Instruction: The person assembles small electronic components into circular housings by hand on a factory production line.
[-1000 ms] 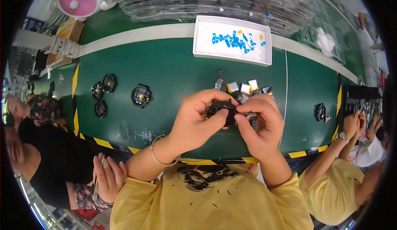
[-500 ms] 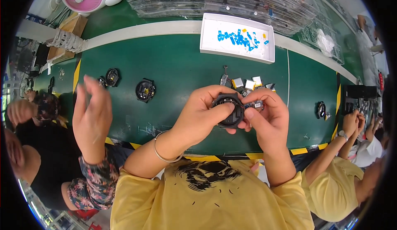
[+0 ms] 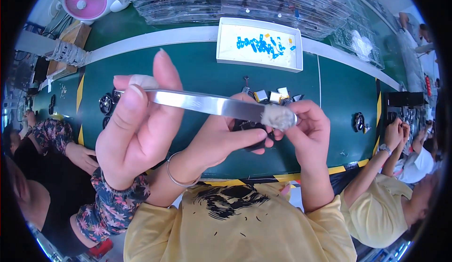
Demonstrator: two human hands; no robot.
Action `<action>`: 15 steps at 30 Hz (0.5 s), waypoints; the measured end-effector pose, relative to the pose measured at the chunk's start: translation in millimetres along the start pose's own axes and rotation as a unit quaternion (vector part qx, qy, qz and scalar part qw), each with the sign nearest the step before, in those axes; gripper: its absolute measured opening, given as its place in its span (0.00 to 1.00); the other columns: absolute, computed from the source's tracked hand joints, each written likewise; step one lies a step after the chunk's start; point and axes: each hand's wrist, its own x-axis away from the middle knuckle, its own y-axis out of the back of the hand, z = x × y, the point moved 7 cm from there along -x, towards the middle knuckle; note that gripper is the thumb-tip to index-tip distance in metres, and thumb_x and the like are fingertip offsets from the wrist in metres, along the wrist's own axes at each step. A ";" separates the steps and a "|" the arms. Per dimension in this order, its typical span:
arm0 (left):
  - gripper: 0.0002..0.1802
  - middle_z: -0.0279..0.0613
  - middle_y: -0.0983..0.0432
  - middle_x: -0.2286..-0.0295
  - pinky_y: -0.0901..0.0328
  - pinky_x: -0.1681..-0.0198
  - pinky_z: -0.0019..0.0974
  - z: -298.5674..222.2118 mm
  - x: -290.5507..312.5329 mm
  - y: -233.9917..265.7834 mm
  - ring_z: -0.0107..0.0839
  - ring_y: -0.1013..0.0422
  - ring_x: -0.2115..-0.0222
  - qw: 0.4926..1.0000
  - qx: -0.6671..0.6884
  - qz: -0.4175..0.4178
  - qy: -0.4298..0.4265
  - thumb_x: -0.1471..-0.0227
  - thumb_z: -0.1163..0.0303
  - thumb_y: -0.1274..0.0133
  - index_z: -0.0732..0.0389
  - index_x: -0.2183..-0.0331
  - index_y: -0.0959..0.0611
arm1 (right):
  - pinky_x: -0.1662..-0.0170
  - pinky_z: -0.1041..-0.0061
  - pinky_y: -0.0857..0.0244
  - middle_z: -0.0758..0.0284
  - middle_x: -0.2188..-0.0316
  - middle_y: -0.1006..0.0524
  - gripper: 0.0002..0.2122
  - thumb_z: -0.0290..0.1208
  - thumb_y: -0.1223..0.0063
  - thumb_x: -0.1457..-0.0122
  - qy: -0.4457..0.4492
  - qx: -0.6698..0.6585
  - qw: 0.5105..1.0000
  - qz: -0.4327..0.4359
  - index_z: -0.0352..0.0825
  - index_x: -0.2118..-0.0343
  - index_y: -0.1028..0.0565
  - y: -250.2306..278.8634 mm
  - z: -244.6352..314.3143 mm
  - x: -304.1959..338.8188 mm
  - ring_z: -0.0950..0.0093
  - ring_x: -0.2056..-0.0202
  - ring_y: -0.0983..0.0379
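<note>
My left hand [image 3: 214, 142] is closed around a round black watch case [image 3: 255, 145], thumb across its face. My right hand [image 3: 310, 132] stays pinched beside the case. Half a second ago a small circuit board showed in that pinch; a shiny metal tool [image 3: 197, 104], probably tweezers, now covers it. A co-worker's hand [image 3: 136, 139], its thumb nail near the tool's left end, holds this tool out across my hands. Whitish fluffy wrapping [image 3: 278, 117] sits at its right end. Most of the watch case is hidden behind the tool.
Past my hands lie several silver battery cells [image 3: 275, 96]. Farther back stands a white box [image 3: 260, 65] with small blue pieces. Other watch cases [image 3: 106, 104] lie at the left, one [image 3: 359, 121] at the right. Clear plastic trays [image 3: 226, 3] and a pink fan [image 3: 84, 0] are behind.
The co-worker's hand has come in from the left, bringing the metal tool in front of my hands. My hands keep nearly the same pose. The view has shifted slightly.
</note>
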 end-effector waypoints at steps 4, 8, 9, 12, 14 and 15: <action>0.05 0.41 0.26 0.74 0.31 0.74 0.28 4.5 -2.0 -2.7 0.28 0.26 0.75 0.997 -0.077 -0.006 -0.005 0.52 0.77 0.49 0.65 0.70 0.27 | 0.68 0.80 0.35 0.64 0.68 0.26 0.09 0.18 0.44 0.53 0.165 0.280 0.946 -0.011 0.30 0.67 0.25 -4.2 27.8 0.3 0.74 0.69 0.28; 0.08 0.37 0.24 0.74 0.36 0.71 0.23 7.2 -2.6 1.9 0.20 0.30 0.76 0.993 -0.113 -0.014 0.002 0.49 0.73 0.48 0.68 0.69 0.21 | 0.68 0.75 0.36 0.62 0.72 0.27 0.10 0.18 0.44 0.59 0.282 0.475 0.833 -0.009 0.31 0.69 0.23 -22.2 43.0 5.3 0.68 0.72 0.30; 0.08 0.37 0.24 0.74 0.36 0.71 0.23 8.7 -4.2 2.2 0.20 0.30 0.76 0.994 -0.113 -0.014 0.000 0.49 0.73 0.48 0.68 0.69 0.21 | 0.67 0.75 0.36 0.62 0.73 0.26 0.10 0.17 0.45 0.59 0.291 0.514 0.807 -0.010 0.30 0.70 0.23 -25.9 43.8 7.2 0.68 0.72 0.30; 0.06 0.40 0.23 0.71 0.34 0.66 0.23 9.9 -7.3 13.8 0.22 0.28 0.71 0.995 -0.021 -0.080 -0.048 0.53 0.79 0.47 0.67 0.68 0.20 | 0.71 0.76 0.38 0.64 0.76 0.27 0.11 0.16 0.43 0.62 0.326 0.516 0.792 -0.011 0.31 0.71 0.23 -30.3 38.0 14.6 0.70 0.75 0.32; 0.06 0.40 0.23 0.71 0.34 0.65 0.24 7.0 -6.0 12.9 0.22 0.28 0.71 0.995 -0.029 -0.079 -0.053 0.54 0.80 0.47 0.66 0.68 0.20 | 0.74 0.76 0.40 0.66 0.78 0.28 0.10 0.16 0.41 0.64 0.349 0.502 0.791 -0.024 0.32 0.75 0.24 -30.8 36.9 15.9 0.71 0.76 0.32; 0.07 0.40 0.23 0.70 0.34 0.65 0.24 5.7 -6.1 12.1 0.22 0.28 0.70 0.995 -0.037 -0.078 -0.056 0.54 0.80 0.46 0.66 0.69 0.21 | 0.74 0.76 0.40 0.66 0.78 0.28 0.10 0.16 0.41 0.64 0.350 0.503 0.790 -0.024 0.32 0.75 0.24 -31.2 37.8 14.6 0.71 0.76 0.32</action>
